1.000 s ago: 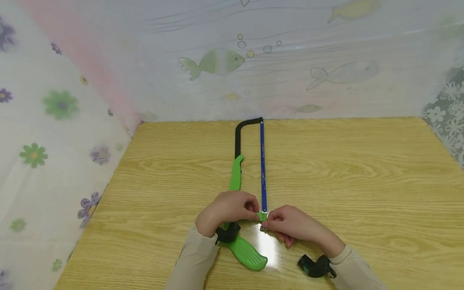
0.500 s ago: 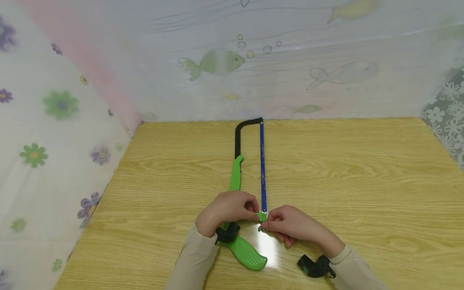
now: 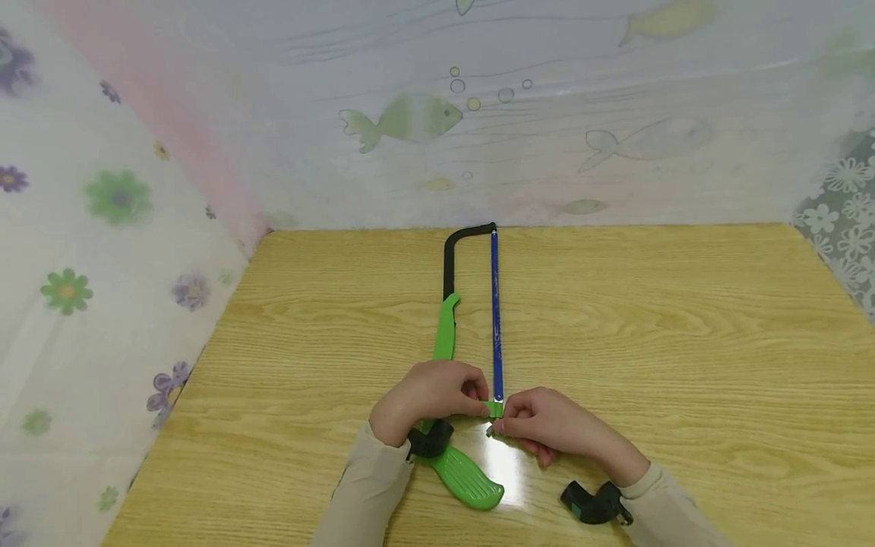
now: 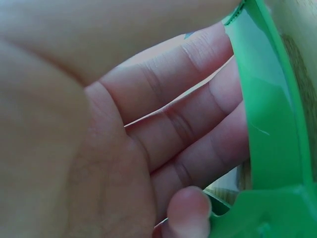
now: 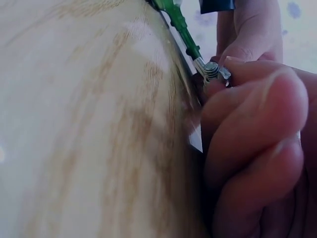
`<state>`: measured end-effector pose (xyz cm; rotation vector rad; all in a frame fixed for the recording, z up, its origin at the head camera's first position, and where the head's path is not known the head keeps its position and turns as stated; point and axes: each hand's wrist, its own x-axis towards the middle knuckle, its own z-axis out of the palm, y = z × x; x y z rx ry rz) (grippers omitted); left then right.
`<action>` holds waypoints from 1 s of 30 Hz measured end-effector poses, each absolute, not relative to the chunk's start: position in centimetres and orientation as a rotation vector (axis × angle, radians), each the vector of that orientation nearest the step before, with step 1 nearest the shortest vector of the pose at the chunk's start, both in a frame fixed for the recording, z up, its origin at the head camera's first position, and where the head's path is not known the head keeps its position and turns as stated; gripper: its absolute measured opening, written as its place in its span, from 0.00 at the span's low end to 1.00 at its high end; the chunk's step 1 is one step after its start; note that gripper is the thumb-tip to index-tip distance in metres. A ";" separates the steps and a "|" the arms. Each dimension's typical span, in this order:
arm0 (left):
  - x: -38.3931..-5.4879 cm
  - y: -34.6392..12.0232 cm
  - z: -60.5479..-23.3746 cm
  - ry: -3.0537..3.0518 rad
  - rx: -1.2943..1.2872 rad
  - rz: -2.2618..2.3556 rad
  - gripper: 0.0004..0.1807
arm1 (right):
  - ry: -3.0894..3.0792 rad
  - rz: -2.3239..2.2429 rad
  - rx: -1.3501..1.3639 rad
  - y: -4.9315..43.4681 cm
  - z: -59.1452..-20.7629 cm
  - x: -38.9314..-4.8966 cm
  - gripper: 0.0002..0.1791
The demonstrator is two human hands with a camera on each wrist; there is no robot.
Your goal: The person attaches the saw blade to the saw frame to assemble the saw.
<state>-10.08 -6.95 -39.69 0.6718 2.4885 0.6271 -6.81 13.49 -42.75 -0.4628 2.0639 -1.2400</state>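
Observation:
A hacksaw [image 3: 444,330] lies flat on the table, with a green handle [image 3: 468,477], a black front frame [image 3: 448,266] and a blue blade [image 3: 496,319]. My left hand [image 3: 437,387] holds the hacksaw's green frame by the blade's near end. In the left wrist view, several fingers [image 4: 183,114] lie against the green frame [image 4: 270,114]. Just right of it, my right hand [image 3: 554,422] pinches a small metal wing nut [image 3: 491,430]. The right wrist view shows this wing nut [image 5: 212,70] on a threaded end, between thumb and finger, partly hidden.
The wooden table [image 3: 649,327] extends on both sides of the hacksaw. A wall sheet printed with fish [image 3: 420,118] rises at its far edge, where the saw's tip lies. A flowered sheet [image 3: 68,292] hangs on the left. Each wrist carries a black camera mount [image 3: 593,503].
The wing nut has turned a little between the right fingers. Both hands and the hacksaw have stayed in place.

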 end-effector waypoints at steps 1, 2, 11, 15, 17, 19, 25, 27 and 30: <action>-10.1 -7.0 -39.7 2.489 0.673 0.627 0.06 | 2.073 -1.233 -0.465 13.5 -42.8 -6.8 0.18; -10.1 -7.0 -39.7 2.488 0.674 0.628 0.06 | 2.080 -1.228 -0.467 13.5 -42.8 -6.9 0.18; -10.1 -6.9 -39.6 2.489 0.673 0.616 0.06 | 2.060 -1.241 -0.463 13.6 -42.9 -6.9 0.15; -10.1 -7.0 -39.6 2.492 0.669 0.617 0.06 | 2.058 -1.242 -0.468 13.6 -43.0 -6.9 0.15; -10.1 -7.0 -39.5 2.494 0.670 0.616 0.06 | 2.060 -1.237 -0.471 13.5 -42.9 -6.9 0.15; -10.1 -7.0 -39.5 2.496 0.675 0.614 0.06 | 2.064 -1.233 -0.475 13.5 -42.9 -6.9 0.15; -10.1 -6.9 -39.6 2.500 0.673 0.607 0.06 | 2.058 -1.229 -0.479 13.6 -42.7 -6.9 0.14; -10.1 -6.9 -39.6 2.501 0.668 0.607 0.06 | 2.046 -1.234 -0.479 13.6 -42.7 -6.9 0.14; -10.1 -6.9 -39.6 2.503 0.666 0.606 0.06 | 2.029 -1.241 -0.484 13.7 -42.7 -6.9 0.14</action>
